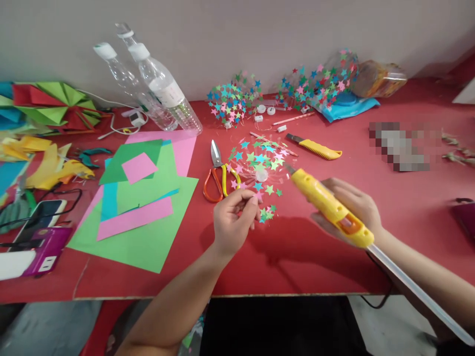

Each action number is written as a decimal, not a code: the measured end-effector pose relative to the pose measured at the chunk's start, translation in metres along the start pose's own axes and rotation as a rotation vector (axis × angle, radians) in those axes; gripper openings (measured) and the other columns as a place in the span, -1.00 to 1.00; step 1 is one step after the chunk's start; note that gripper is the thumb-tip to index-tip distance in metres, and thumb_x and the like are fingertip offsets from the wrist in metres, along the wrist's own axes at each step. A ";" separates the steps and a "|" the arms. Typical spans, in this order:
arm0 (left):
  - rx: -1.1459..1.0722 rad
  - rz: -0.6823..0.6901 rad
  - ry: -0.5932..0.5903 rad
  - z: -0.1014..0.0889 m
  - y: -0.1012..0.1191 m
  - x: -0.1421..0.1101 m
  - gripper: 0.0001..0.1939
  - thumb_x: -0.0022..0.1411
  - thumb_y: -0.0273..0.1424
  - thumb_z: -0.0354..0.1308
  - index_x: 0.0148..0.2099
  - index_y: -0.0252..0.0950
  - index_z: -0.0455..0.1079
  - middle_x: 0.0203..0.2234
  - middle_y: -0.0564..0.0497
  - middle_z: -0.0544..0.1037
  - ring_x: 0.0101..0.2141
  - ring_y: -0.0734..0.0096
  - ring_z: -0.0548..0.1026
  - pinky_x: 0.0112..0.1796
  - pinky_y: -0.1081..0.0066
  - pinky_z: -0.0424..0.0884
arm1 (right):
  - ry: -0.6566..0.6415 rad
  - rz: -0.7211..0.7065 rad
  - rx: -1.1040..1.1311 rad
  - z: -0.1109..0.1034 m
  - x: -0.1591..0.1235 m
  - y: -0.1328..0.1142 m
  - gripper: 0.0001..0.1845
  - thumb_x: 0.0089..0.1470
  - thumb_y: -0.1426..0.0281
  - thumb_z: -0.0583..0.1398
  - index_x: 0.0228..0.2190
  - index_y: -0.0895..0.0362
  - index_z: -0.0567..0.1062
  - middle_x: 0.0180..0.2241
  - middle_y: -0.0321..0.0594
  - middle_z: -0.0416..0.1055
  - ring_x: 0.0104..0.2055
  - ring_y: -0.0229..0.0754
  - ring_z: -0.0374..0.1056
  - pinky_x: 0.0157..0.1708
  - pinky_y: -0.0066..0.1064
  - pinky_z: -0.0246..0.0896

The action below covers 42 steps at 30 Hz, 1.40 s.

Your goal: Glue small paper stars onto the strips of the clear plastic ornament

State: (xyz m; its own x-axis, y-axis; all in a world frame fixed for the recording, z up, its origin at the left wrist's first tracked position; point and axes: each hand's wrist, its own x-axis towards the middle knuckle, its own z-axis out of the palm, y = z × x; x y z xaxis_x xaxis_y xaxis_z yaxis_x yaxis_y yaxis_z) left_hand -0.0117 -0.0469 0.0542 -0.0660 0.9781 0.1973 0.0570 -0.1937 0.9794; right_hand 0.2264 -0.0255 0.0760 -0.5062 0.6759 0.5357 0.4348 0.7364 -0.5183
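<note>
Glue gun [328,205], wrapped in the right hand [358,202], points left toward the star-dotted clear piece [261,175] — left hand's [233,220] fingertips pinched, apparently on a pink star [259,197] — gluing judged under way, next calling for a steady dab.

The yellow glue gun [330,205] covers part of the right grip [354,200]. The left grip [233,220] hides part of the pink star [259,197] it pinches. The red surface's [415,217] side edges lie out of frame. Pixelation masks an item [403,148] set back from the front edge; right of it, a purple object [464,220] is cut off. By the back edge, the bottle label's [171,93] print is too small to read.
</note>
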 end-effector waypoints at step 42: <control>0.188 0.098 -0.018 0.003 -0.001 -0.002 -0.82 0.30 -0.44 0.07 -0.40 -0.28 0.32 -0.67 0.14 0.40 -0.68 0.64 0.30 -0.61 0.60 0.25 | -0.102 0.017 0.125 0.031 -0.017 -0.002 -0.70 0.21 0.19 0.08 -0.49 0.07 0.22 -0.54 -0.35 0.14 -0.54 -0.31 0.06 -0.53 -0.44 -0.03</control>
State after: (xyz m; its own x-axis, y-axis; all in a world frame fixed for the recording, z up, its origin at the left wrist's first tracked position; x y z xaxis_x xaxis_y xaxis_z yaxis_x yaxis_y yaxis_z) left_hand -0.0090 -0.0483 0.0522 -0.0335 0.9569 0.2884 0.2476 -0.2716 0.9300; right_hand 0.2107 -0.0393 0.0475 -0.5756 0.6768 0.4589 0.3510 0.7114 -0.6089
